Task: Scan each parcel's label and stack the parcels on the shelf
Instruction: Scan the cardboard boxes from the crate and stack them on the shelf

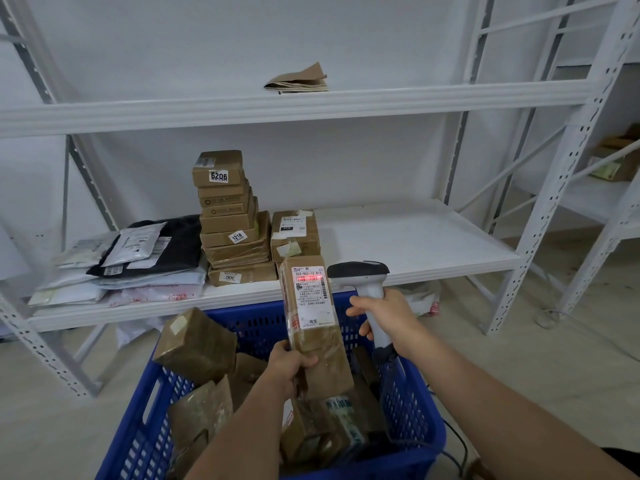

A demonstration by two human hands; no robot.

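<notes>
Above the blue plastic crate (412, 424), the left hand (289, 370) grips a long brown cardboard parcel (317, 327) upright; red light crosses its white label (310, 289). The right hand (388, 315) grips a grey handheld scanner (363, 282) just beside it.

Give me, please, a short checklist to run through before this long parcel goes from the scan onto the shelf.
1. Scan light on the barcode: ok. The red line from the scanner falls across the label of the long parcel.
2. Scan registered: cannot tell. Nothing in view confirms it.
3. Hold on the parcel: ok. The left hand grips its lower end, parcel upright over the blue basket.
4. Scanner secure: ok. The right hand is wrapped round its handle.
5. Room on the shelf: ok. Bare surface lies right of the short box stack.
6. Tall box stack steadiness: not ok. Its boxes sit unevenly; probably avoid adding there.
</notes>
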